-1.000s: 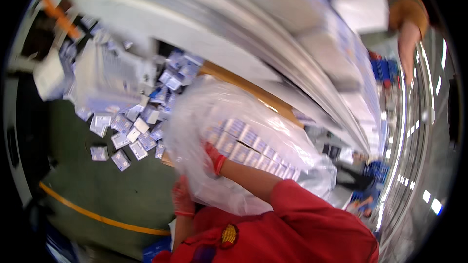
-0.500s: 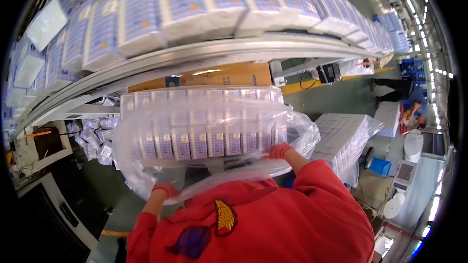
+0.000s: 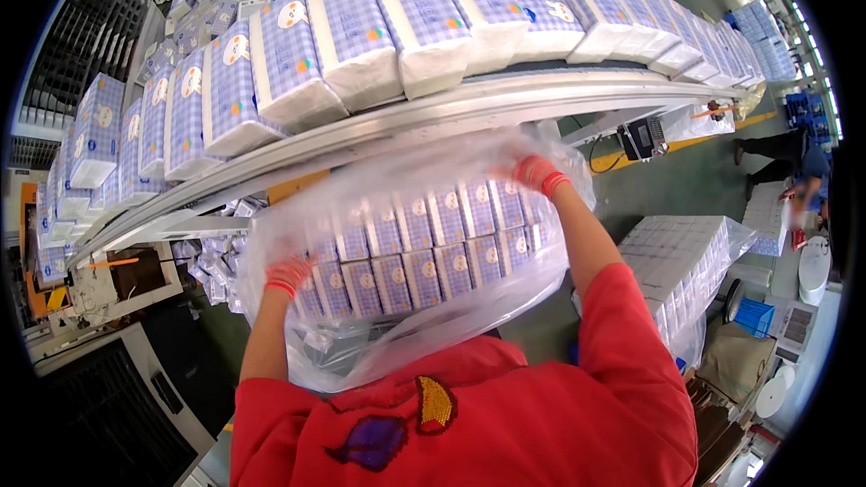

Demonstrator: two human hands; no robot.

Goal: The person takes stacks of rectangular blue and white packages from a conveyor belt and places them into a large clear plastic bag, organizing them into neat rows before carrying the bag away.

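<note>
A large clear plastic bag [image 3: 433, 343] surrounds rows of blue-checked tissue packs [image 3: 419, 279] in front of me. My right hand [image 3: 538, 174], in a red-and-white striped glove, is at the bag's far right part, closed on the raised plastic; its fingertips are blurred. Over the left end of the packs is my left hand [image 3: 289, 274], gloved alike and against the plastic. Motion smears its fingers, so their grip does not show. Both forearms reach forward, with the bag's loose near side sagging between them.
A metal-railed conveyor [image 3: 433, 119] carrying larger tissue packs [image 3: 352, 32] curves across the far side. Loose small packs [image 3: 214, 269] are heaped at left. A wrapped stack [image 3: 672, 261] stands at right, near a co-worker [image 3: 798, 171]. A dark-fronted cabinet [image 3: 117, 406] is at lower left.
Both hands have moved away from my body, the right one farthest. The plastic rises at the far side, and more of the packs' upper row shows at the near side.
</note>
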